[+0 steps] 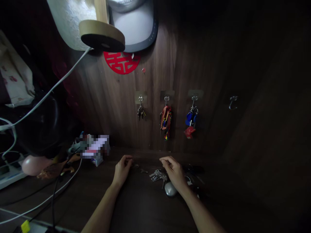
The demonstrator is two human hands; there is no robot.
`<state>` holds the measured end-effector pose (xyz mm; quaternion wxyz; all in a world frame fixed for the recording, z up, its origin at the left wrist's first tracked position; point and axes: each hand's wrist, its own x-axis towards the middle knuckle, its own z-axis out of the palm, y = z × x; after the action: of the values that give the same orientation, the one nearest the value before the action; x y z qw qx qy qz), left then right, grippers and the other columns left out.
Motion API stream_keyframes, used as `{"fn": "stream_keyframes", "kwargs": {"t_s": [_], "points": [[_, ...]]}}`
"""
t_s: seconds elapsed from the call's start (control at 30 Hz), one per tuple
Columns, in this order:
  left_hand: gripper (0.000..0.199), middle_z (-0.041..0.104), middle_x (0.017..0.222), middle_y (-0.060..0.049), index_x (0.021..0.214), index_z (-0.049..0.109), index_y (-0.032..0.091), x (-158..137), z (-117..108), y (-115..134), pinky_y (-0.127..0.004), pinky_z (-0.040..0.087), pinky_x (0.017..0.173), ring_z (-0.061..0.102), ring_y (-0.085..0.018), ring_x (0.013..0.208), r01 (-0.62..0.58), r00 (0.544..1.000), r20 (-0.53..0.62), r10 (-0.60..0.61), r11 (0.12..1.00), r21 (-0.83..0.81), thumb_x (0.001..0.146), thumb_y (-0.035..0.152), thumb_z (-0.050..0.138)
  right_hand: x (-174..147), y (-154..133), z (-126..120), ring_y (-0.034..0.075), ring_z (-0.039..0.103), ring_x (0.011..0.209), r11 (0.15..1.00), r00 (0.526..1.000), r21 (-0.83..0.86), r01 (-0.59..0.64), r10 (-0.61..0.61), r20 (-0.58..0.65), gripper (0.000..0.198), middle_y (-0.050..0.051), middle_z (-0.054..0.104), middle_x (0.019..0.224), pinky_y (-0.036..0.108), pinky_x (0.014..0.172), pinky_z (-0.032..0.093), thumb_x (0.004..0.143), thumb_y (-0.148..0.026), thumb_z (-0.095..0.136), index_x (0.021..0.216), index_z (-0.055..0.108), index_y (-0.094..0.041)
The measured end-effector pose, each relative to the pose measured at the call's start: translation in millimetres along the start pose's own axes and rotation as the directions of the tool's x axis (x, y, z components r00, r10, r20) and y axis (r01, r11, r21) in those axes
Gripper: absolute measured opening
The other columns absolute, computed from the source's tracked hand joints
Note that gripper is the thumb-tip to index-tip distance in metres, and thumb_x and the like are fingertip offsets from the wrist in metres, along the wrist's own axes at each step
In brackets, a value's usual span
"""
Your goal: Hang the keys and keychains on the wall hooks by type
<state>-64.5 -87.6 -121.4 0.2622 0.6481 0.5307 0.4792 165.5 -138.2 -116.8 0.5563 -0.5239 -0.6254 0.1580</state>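
Observation:
My left hand (123,170) is at the shelf surface, fingers curled with thumb and fingertips close together. Just right of it lie a small key ring (136,166) and a single key (143,171); whether the fingertips grip anything is hidden. My right hand (173,170) is also closed, its fingers bent toward the left; I cannot make out anything in it. Below it lie a bunch of silver keys (156,175) and a rounded silver object (170,189), partly covered by the wrist. More dark items (194,169) lie right of that hand, too dim to name.
Wall hooks carry a small key bunch (140,112), a colourful corded bundle (166,119) and keys with blue and red tags (191,121). One bare hook (233,102) is at right. Overhead is a round wooden base (102,32); cables (70,181) run at left.

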Motion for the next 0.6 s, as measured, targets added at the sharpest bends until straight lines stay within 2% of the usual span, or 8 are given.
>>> {"fn": "stream_keyframes", "kwargs": {"t_s": [0.13, 0.23, 0.33, 0.43, 0.6], "points": [[0.016, 0.069, 0.083, -0.001, 0.082, 0.064, 0.023, -5.1, -3.4, 1.9, -0.029, 0.048, 0.075, 0.064, -0.019, 0.080, -0.101, 0.984, 0.153, 0.090, 0.993, 0.061, 0.076, 0.032, 0.054, 0.1, 3.0, -0.2, 0.018, 0.062, 0.069, 1.000, 1.000, 0.011, -0.018, 0.018, -0.013, 0.030, 0.005, 0.066, 0.078, 0.026, 0.060, 0.047, 0.084, -0.042, 0.048, 0.079, 0.067, -0.020], [0.015, 0.069, 0.090, -0.002, 0.085, 0.066, 0.024, -5.7, -5.2, 2.7, -0.030, 0.046, 0.083, 0.062, -0.020, 0.089, -0.199, 0.940, 0.297, 0.165, 0.976, 0.087, 0.073, 0.027, 0.058, 0.4, 3.8, -0.7, 0.018, 0.062, 0.071, 0.999, 1.000, 0.024, -0.026, 0.026, -0.016, 0.030, 0.006, 0.066, 0.079, 0.026, 0.061, 0.048, 0.084, -0.042, 0.048, 0.079, 0.067, -0.019], [0.023, 0.067, 0.096, -0.003, 0.089, 0.067, 0.025, -4.6, -6.7, 0.6, -0.033, 0.043, 0.089, 0.059, -0.022, 0.096, -0.256, 0.896, 0.393, 0.208, 0.964, 0.075, 0.067, 0.020, 0.064, 0.9, 2.6, -1.1, 0.018, 0.062, 0.069, 0.999, 0.999, 0.017, -0.027, 0.027, -0.017, 0.028, 0.005, 0.066, 0.080, 0.026, 0.059, 0.047, 0.085, -0.040, 0.048, 0.079, 0.067, -0.019], [0.025, 0.067, 0.097, -0.003, 0.091, 0.067, 0.026, -3.1, -7.4, -1.9, -0.034, 0.043, 0.089, 0.059, -0.023, 0.096, -0.263, 0.882, 0.420, 0.215, 0.963, 0.060, 0.067, 0.018, 0.065, 1.4, 1.4, -1.0, 0.017, 0.061, 0.066, 1.000, 0.999, 0.002, -0.027, 0.027, -0.025, 0.028, 0.005, 0.066, 0.079, 0.026, 0.059, 0.047, 0.085, -0.039, 0.048, 0.079, 0.066, -0.019], [0.012, 0.067, 0.090, -0.004, 0.083, 0.068, 0.025, -5.1, -5.6, 1.7, -0.031, 0.045, 0.085, 0.061, -0.021, 0.089, -0.308, 0.877, 0.400, 0.265, 0.950, 0.044, 0.079, 0.027, 0.057, 1.7, 0.3, -0.4, 0.017, 0.061, 0.068, 1.000, 1.000, -0.005, -0.012, 0.012, -0.010, 0.027, 0.005, 0.066, 0.078, 0.025, 0.059, 0.046, 0.085, -0.038, 0.048, 0.079, 0.066, -0.020]]}}
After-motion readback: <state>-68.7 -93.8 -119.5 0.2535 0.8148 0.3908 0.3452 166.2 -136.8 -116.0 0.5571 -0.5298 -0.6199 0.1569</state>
